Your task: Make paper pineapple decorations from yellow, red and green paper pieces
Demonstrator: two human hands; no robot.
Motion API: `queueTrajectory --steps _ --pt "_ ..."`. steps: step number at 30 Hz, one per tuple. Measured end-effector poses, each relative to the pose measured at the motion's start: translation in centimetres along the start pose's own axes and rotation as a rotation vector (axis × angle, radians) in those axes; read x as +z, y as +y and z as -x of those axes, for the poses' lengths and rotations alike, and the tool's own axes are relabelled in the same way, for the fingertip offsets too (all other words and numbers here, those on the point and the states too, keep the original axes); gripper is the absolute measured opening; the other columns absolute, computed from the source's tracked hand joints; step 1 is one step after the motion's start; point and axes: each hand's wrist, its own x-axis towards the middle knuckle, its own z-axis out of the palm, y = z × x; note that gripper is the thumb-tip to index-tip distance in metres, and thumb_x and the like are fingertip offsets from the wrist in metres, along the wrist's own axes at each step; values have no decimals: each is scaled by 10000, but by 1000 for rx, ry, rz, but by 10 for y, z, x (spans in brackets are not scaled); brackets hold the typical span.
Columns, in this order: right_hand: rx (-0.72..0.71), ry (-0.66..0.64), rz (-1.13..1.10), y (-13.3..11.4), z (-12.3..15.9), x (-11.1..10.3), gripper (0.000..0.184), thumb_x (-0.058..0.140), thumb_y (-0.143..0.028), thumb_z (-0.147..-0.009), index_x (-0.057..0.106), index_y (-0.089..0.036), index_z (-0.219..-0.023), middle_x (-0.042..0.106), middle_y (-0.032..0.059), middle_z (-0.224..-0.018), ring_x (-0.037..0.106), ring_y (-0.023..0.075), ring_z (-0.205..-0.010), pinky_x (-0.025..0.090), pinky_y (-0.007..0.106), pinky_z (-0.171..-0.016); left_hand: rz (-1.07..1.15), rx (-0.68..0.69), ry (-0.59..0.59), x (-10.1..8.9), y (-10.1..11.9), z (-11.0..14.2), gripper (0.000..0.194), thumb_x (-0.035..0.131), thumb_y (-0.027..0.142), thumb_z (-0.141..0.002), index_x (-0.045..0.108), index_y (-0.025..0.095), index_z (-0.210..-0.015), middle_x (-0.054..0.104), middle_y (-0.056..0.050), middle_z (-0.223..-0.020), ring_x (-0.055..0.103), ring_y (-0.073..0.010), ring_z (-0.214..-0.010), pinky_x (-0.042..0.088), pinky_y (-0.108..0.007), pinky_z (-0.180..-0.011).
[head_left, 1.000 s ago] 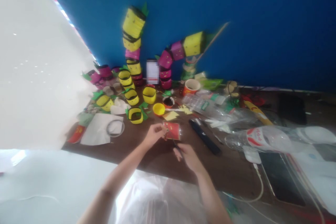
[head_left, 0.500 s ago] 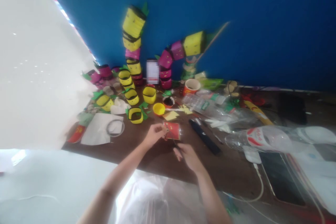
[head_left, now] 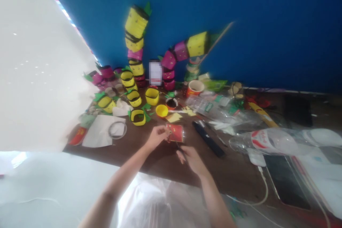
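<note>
Far left on the brown counter (head_left: pixel 160 164), well left of the red piece (head_left: pixel 176 134), a red container (head_left: pixel 78 136) sits by the edge. White sheet (head_left: pixel 92 133) next, clear ring (head_left: pixel 110 131) lying over its right part, both left of the red piece. Yellow-and-pink tower (head_left: pixel 135 26) stands well behind the red piece, off to the left; a black-rimmed yellow cup (head_left: pixel 138 123) is nearer, back-left of it.

Left hand (head_left: pixel 158 137): fingers pinch the red piece by its left edge. The small yellow cup (head_left: pixel 161 111) sits just behind the red piece. The red piece itself is held flat-side up between the hands, low over the counter or on it, can't tell which.

A thin dark tool (head_left: pixel 178 145) is at its near edge; contact unclear. Right hand (head_left: pixel 191 158), front-right of the red piece, has fingers curled around that tool; exact type too blurred. Orange-red paper cup (head_left: pixel 192 91) stands behind and right of the red piece, black case (head_left: pixel 207 139) lies right of it. Farther right: red-labelled bottle (head_left: pixel 278 140) on its side, then dark phone (head_left: pixel 288 181), right and nearer me than the red piece.
</note>
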Motion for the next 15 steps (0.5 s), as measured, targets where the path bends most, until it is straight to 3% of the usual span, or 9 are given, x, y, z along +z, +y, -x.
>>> queueTrajectory --steps 15 --pt "4 -3 -5 0 -1 0 418 531 -458 -779 434 -177 -486 448 -36 -461 418 92 -471 303 222 -491 8 3 -6 -2 -5 -1 236 664 325 -663 546 124 -627 554 22 -519 544 -84 -461 466 -206 -488"
